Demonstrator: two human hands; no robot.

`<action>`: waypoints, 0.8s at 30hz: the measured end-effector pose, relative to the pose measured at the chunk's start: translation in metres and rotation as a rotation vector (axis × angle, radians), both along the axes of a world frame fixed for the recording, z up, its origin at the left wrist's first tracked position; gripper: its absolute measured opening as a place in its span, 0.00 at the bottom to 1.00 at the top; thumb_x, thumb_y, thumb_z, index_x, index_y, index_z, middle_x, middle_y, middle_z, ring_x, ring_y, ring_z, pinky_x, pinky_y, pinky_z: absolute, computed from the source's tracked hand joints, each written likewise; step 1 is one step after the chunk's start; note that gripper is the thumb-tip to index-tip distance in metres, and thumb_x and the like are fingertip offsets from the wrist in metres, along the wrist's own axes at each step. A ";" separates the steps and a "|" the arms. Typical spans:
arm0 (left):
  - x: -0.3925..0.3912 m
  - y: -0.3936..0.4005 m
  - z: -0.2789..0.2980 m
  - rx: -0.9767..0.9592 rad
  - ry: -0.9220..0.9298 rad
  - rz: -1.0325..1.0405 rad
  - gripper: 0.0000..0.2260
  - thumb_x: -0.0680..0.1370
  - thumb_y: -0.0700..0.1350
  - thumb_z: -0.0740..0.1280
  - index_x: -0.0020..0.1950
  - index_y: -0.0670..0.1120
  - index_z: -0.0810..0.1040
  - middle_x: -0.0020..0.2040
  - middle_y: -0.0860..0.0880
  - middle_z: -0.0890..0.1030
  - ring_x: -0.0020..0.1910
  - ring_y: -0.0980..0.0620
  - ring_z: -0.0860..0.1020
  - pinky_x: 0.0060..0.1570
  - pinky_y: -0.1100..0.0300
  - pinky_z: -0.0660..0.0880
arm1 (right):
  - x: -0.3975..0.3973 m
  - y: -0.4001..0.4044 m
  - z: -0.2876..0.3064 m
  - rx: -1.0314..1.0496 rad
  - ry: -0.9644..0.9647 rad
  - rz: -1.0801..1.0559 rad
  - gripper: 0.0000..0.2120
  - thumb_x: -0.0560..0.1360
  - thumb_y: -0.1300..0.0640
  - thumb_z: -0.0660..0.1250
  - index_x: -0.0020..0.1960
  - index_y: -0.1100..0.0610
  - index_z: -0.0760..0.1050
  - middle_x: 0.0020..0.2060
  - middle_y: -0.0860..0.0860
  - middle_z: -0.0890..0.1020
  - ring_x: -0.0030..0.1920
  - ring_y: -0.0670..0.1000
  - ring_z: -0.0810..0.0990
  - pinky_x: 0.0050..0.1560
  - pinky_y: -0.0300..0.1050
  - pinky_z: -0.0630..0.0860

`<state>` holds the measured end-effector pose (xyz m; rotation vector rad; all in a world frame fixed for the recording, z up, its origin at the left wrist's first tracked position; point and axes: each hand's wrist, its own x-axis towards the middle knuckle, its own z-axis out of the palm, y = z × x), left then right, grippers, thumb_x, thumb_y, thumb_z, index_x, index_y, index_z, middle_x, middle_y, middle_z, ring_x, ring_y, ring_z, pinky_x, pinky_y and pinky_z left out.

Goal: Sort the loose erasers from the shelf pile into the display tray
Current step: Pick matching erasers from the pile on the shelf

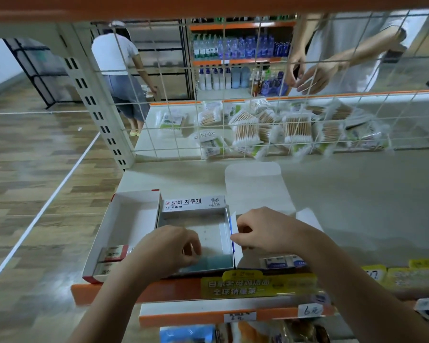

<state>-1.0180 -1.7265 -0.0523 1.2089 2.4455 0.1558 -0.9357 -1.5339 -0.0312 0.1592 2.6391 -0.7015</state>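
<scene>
Both hands work at the display tray [196, 233], a shallow white box with a printed back flap, set near the front edge of the shelf [357, 194]. Left hand [169, 251] reaches over the tray's near wall, fingers curled down toward the blue-grey patch on its floor; whether it holds anything cannot be told. Right hand [265, 231] pinches the tray's right side flap [234, 233] between thumb and curled fingers. Blue-labelled loose erasers [282, 262] lie on the shelf just right of the tray, partly hidden by the right wrist. Touching the tray's left side, a red-trimmed tray [126, 226] holds red-labelled erasers [113, 253] at its near end. Behind stands a wire grid [233, 107] with cotton-swab packets [270, 127] beyond, and other people further back. Judgement: the tray appears empty, so sorting has barely begun; steadying the flap keeps the walls square, and erasers are best laid flat in rows from one corner.
</scene>
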 end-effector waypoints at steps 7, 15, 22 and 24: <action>-0.004 0.026 0.029 0.050 0.063 0.017 0.10 0.76 0.56 0.65 0.56 0.57 0.76 0.52 0.60 0.77 0.46 0.62 0.75 0.50 0.64 0.74 | 0.002 0.020 0.018 -0.033 0.122 -0.008 0.14 0.78 0.47 0.61 0.52 0.55 0.79 0.45 0.47 0.81 0.44 0.48 0.78 0.44 0.39 0.72; 0.017 0.146 0.075 0.367 0.374 -0.093 0.15 0.78 0.54 0.61 0.62 0.52 0.74 0.59 0.52 0.76 0.59 0.51 0.73 0.57 0.55 0.71 | 0.031 0.102 0.036 0.160 0.414 -0.168 0.17 0.76 0.55 0.65 0.64 0.54 0.72 0.59 0.50 0.76 0.58 0.49 0.73 0.57 0.40 0.67; 0.078 0.282 0.078 0.337 0.404 -0.348 0.18 0.79 0.55 0.60 0.66 0.51 0.70 0.62 0.48 0.73 0.63 0.47 0.69 0.57 0.54 0.67 | 0.106 0.211 0.030 0.387 0.449 -0.411 0.20 0.75 0.56 0.65 0.66 0.53 0.70 0.63 0.52 0.73 0.65 0.54 0.68 0.66 0.50 0.65; 0.097 0.321 0.072 0.319 0.389 -0.393 0.19 0.78 0.55 0.60 0.67 0.50 0.69 0.64 0.48 0.72 0.64 0.47 0.68 0.59 0.53 0.67 | 0.134 0.241 0.030 0.426 0.417 -0.482 0.20 0.75 0.57 0.64 0.66 0.54 0.70 0.62 0.54 0.74 0.64 0.55 0.69 0.65 0.51 0.66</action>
